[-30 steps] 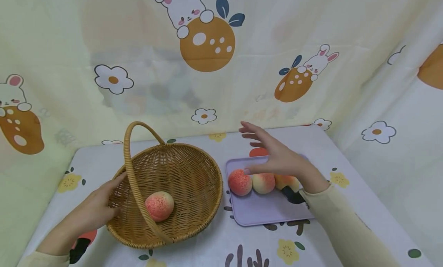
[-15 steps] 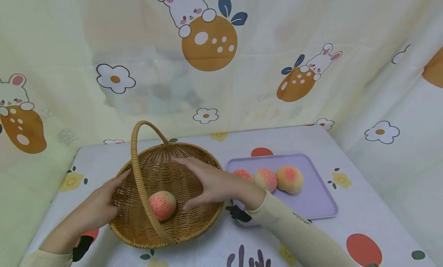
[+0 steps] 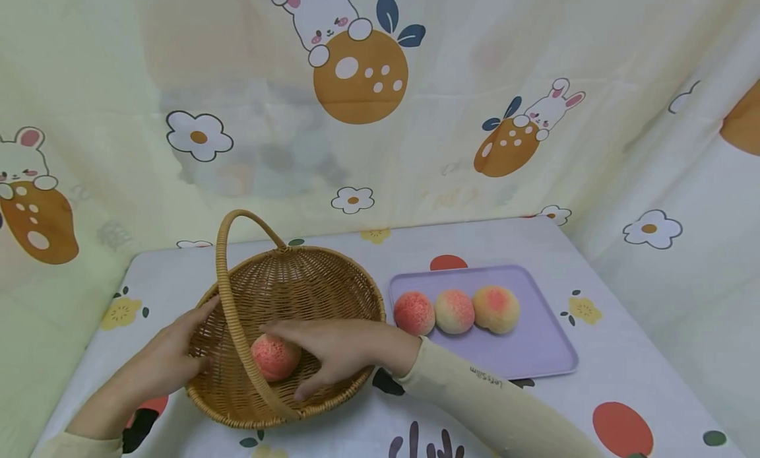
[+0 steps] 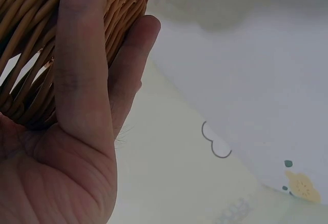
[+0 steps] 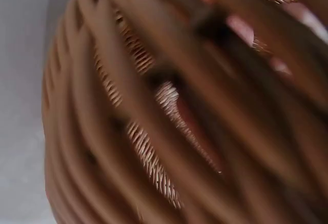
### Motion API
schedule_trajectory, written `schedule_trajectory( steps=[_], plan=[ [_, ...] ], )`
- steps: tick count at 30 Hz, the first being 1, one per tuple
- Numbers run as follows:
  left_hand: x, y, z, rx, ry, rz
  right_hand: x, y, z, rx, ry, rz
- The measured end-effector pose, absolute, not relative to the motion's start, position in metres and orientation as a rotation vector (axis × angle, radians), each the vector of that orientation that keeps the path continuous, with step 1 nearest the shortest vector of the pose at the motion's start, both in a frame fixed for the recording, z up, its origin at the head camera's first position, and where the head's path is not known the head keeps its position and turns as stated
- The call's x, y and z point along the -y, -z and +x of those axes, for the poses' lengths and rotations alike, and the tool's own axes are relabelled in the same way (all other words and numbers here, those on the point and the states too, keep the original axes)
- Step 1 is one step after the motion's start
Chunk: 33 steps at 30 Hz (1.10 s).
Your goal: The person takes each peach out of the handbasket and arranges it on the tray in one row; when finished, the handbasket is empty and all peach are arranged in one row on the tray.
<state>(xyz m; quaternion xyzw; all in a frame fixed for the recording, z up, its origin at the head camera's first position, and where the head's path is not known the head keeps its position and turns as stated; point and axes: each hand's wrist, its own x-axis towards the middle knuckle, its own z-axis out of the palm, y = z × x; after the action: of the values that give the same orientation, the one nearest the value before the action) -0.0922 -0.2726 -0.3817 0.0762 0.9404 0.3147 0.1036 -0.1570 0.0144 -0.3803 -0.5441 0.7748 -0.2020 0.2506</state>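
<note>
A brown wicker basket (image 3: 323, 286) with an arched handle (image 3: 222, 273) stands on the table, a red and cream peach (image 3: 274, 364) lying inside it. At the basket's left side my left hand (image 3: 156, 360) holds the wall; in the left wrist view its fingers (image 4: 82, 75) lie along the weave. My right hand (image 3: 341, 346) reaches in over the right rim. Its fingers pass over the top of the peach, and its thumb is spread apart from the fruit, nearer the front rim. Close weave (image 5: 118, 131) blocks most of the right wrist view.
To the right of the basket lies a lilac tray (image 3: 528, 360). Along it sit a red peach (image 3: 414, 313), a paler peach (image 3: 454, 311) and a yellowish peach (image 3: 496, 309) in a row. A printed curtain (image 3: 249, 82) hangs behind the table.
My right hand has moved left from above the tray into the basket, then lower and over the peach. The left hand keeps its place at the basket.
</note>
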Motion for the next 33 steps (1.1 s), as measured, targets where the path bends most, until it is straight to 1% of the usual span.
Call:
schedule_trajectory(
  steps=[12,20,27,33],
  plan=[
    [0.2726,0.3815,-0.0937,-2.755,-0.903,0.192,-0.0144,0.3837,-0.1559,-2.311,0.472,-1.474],
    [0.2731,0.3822,-0.0939,-2.755,-0.924,0.215,-0.0114,0.3846,-0.1569,-2.420,0.458,-1.386],
    [0.2727,0.3822,-0.0925,-2.760,-0.917,0.215,-0.0095,0.3853,-0.1525,-2.475,0.333,-1.388],
    [0.2726,0.3819,-0.0923,-2.763,-0.918,0.215,-0.0077,0.3865,-0.1539,-2.405,0.404,-1.425]
  ],
)
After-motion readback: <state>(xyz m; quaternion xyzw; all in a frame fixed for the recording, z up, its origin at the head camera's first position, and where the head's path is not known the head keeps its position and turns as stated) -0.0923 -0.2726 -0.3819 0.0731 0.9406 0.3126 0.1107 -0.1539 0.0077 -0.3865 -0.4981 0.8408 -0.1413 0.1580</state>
